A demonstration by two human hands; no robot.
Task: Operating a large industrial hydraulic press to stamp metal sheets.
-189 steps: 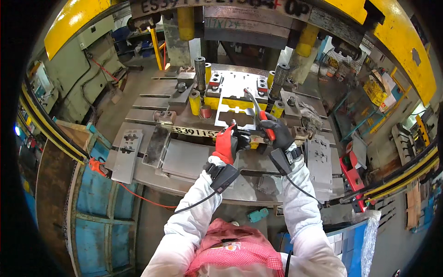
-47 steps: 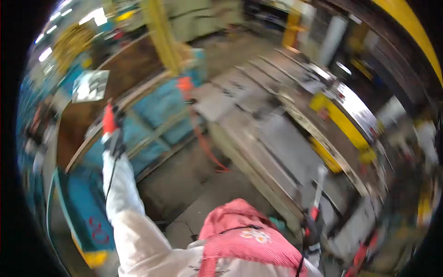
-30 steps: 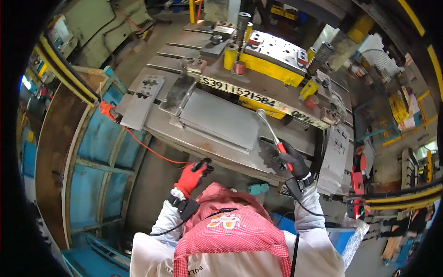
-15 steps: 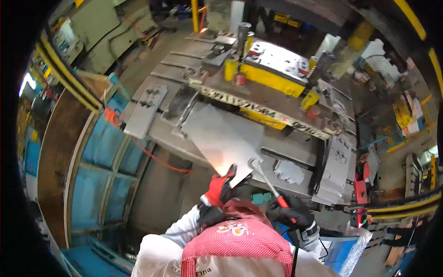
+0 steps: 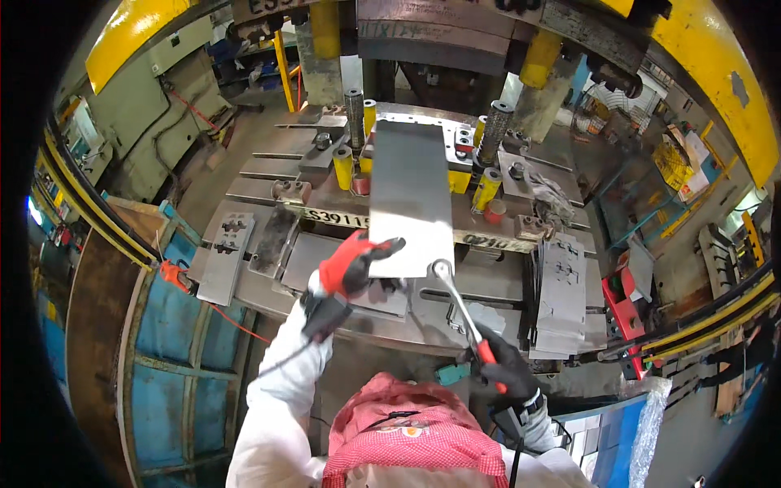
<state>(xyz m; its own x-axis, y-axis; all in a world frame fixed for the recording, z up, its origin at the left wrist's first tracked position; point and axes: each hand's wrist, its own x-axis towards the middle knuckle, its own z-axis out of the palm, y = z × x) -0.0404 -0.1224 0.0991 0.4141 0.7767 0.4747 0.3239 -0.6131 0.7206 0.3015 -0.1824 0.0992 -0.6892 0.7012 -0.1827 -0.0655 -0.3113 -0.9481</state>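
A flat rectangular metal sheet (image 5: 411, 191) stretches away from me over the press die (image 5: 482, 238). My left hand (image 5: 350, 267), in a red and black glove, is closed on the sheet's near left edge. Its thumb lies on top; the other fingers are partly hidden beneath. In a black glove, my right hand (image 5: 508, 370) is wrapped round the red handle of a metal-shafted tool (image 5: 457, 302). The tool's round head touches the sheet's near right corner. Whether the sheet's far end rests on the die's upper surface, I cannot tell.
Yellow and dark guide posts (image 5: 486, 191) rise from the die, beneath the press's upper part (image 5: 431, 37). A stack of metal sheets (image 5: 561, 301) lies at right. Another metal plate (image 5: 226, 256) lies at left. A blue-panelled frame (image 5: 167, 325) stands at near left.
Both hands have moved away from my body with the sheet and the tool. The sheet has swung from slanting left to pointing nearly straight ahead, over the die. My view has shifted too.
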